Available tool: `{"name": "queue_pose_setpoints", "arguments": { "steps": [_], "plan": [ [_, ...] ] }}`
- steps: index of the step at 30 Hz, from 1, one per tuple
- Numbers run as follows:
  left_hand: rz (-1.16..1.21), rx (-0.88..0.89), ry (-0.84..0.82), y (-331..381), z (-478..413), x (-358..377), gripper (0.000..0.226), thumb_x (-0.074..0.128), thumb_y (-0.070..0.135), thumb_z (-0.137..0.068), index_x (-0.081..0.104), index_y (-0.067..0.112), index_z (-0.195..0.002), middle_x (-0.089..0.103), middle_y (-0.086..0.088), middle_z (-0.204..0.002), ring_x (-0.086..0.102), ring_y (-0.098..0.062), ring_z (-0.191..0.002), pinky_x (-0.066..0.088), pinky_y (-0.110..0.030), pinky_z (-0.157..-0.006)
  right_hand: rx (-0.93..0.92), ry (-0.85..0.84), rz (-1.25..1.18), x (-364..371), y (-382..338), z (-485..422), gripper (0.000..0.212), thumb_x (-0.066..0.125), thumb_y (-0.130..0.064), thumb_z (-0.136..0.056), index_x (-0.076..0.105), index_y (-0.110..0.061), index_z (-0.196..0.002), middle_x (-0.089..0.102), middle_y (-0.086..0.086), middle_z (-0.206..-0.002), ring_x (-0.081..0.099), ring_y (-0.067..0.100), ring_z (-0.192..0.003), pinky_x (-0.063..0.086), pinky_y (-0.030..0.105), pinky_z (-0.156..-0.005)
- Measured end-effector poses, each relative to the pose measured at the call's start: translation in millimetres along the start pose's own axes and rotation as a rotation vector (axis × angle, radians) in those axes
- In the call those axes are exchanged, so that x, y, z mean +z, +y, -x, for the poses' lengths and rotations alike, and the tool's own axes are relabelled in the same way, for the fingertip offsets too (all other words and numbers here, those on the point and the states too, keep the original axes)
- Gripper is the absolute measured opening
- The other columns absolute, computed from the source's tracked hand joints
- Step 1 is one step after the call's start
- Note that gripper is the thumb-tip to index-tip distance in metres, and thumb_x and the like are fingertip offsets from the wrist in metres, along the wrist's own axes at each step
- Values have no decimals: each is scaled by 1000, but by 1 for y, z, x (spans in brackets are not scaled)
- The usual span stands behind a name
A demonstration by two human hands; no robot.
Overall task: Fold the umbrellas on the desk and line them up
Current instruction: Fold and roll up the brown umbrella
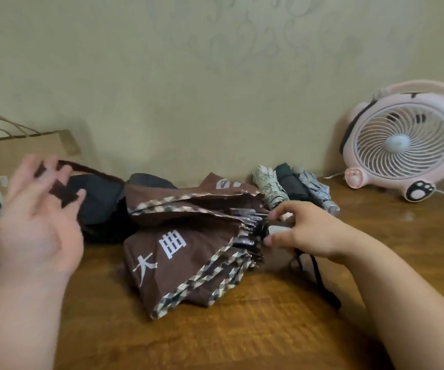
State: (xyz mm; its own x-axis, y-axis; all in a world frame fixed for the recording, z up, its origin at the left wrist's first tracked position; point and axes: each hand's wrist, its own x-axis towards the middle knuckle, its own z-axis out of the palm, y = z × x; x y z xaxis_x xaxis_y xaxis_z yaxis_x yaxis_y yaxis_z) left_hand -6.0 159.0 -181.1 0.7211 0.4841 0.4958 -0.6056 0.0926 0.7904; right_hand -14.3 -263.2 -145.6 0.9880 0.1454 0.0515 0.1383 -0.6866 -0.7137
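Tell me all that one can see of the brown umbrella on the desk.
The brown umbrella lies collapsed but unwrapped on the wooden desk, its fabric folds loose. The cloth is brown with a checked border and white printed characters. Metal rib tips gather at its right end, where the right hand grips the pale handle. Its brown strap reaches the blurred left hand; a grip there is unclear.

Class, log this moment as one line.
left hand: at brown strap, grip blurred | right hand: grips brown checked-trim fabric umbrella | fold unfinished
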Motion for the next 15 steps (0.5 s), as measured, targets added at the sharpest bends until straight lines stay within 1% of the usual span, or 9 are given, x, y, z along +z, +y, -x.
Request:
{"name": "queue_pose_setpoints", "arguments": {
  "steps": [2, 3, 4, 5, 7, 9, 12, 14, 15],
  "plan": [
    [-64, -20, 61, 3, 4, -9, 73, 67, 25, -98, 31, 10, -159, 58, 11, -146, 48, -13, -142, 36, -33, -116, -112, 225, -197, -3, -8, 1, 27, 87, -30, -78, 71, -26, -99, 68, -10, -85, 62, 2, -69, 46, 10, -60],
    [-36, -72, 67, 23, 15, 14, 72, 70, 27, -95, 36, 18, -158, 62, 11, -141, 55, -9, -135, 41, -33, -113, -171, 315, -274, -5, -15, 3, 22, 86, -31, -79, 73, -25, -96, 69, -11, -79, 63, 3, -68, 48, 14, -61],
    [-122, -73, 120, 38, 17, 43, 67, 69, 22, -94, 40, 24, -155, 65, 12, -134, 59, -4, -127, 45, -32, -109, -223, 387, -305, -9, -23, 4, 20, 85, -33, -80, 74, -23, -94, 70, -9, -74, 64, 9, -67, 52, 22, -62],
    [-179, -6, 147, 51, 29, 61, 63, 69, 16, -95, 44, 27, -151, 67, 13, -128, 62, -2, -122, 48, -30, -103, -269, 431, -291, -15, -36, 6, 22, 84, -36, -81, 74, -19, -90, 70, -2, -72, 65, 17, -67, 55, 32, -64],
    [-241, 134, 163, 66, 44, 75, 60, 71, 12, -92, 47, 26, -145, 67, 15, -118, 65, -3, -116, 50, -29, -97, -330, 423, -200, -32, -68, 11, 30, 81, -40, -81, 71, -12, -83, 67, 5, -66, 62, 20, -61, 53, 35, -61],
    [-332, 216, 195, 78, 41, 75, 61, 73, 36, -86, 51, 26, -142, 67, 16, -116, 65, -4, -114, 52, -35, -98, -374, 369, -80, -50, -107, 14, 31, 81, -42, -80, 67, -15, -74, 60, -5, -56, 55, 7, -51, 46, 23, -51],
    [-498, 126, 183, 90, 7, 53, 79, 62, 84, -74, 60, 28, -130, 70, 22, -106, 66, 1, -103, 51, -43, -103, -415, 266, 75, -64, -150, 17, 35, 81, -44, -77, 65, -13, -72, 56, -6, -54, 55, 8, -49, 46, 26, -52],
    [-562, 103, 76, 108, -3, 41, 88, 57, 100, -59, 64, 30, -113, 68, 30, -87, 64, 4, -86, 48, -53, -106, -409, 191, 149, -66, -164, 20, 38, 79, -42, -76, 64, -8, -73, 52, -5, -52, 52, 11, -46, 43, 28, -50],
    [-614, 174, -2, 128, 2, 48, 83, 56, 99, -61, 66, 32, -109, 66, 34, -90, 63, 2, -90, 49, -56, -104, -398, 162, 183, -65, -167, 23, 39, 79, -43, -76, 64, -7, -75, 51, -5, -52, 50, 12, -46, 42, 29, -50]
  ]
}}
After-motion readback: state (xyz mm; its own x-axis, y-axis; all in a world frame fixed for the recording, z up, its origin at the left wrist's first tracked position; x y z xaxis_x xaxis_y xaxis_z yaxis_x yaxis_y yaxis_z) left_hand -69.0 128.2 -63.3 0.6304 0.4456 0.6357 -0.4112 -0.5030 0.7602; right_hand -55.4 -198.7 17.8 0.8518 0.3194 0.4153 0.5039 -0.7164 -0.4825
